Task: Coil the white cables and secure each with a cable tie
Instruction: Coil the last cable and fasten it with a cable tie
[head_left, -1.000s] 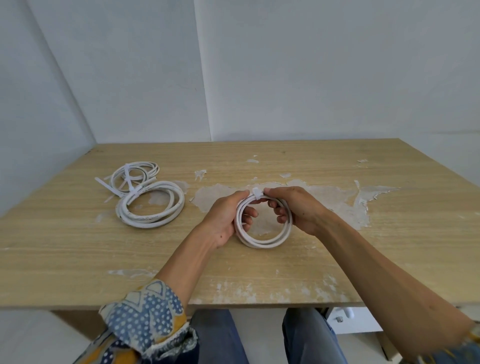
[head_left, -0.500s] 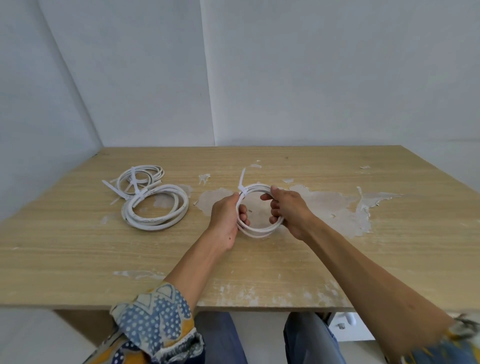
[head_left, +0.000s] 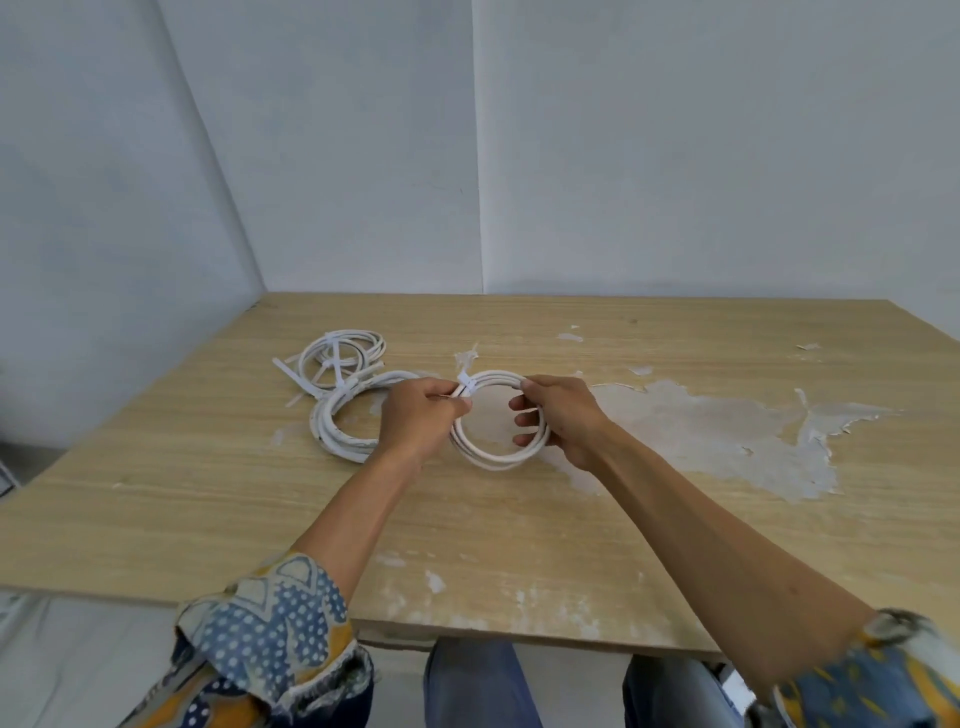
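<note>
I hold a white cable coil (head_left: 493, 457) between both hands, just above the wooden table (head_left: 519, 530). My right hand (head_left: 563, 418) grips the coil's right side, fingers curled through the ring. My left hand (head_left: 421, 418) pinches the coil at its upper left, where a white cable tie (head_left: 466, 387) wraps the strands. The tie's tail is hidden in the left fingers. Two more white coils lie to the left: a larger one (head_left: 337, 431) partly behind my left hand and a smaller one (head_left: 345, 356) farther back, each with a tie.
The tabletop has a large patch of peeled, whitish surface (head_left: 701, 436) to the right of my hands. Grey walls close off the back and left. The table's near edge runs just above my knees.
The tie's tail, sticking up half a second ago, is now down in my left fingers. Both hands and the coil have shifted left, closer to the two tied coils.
</note>
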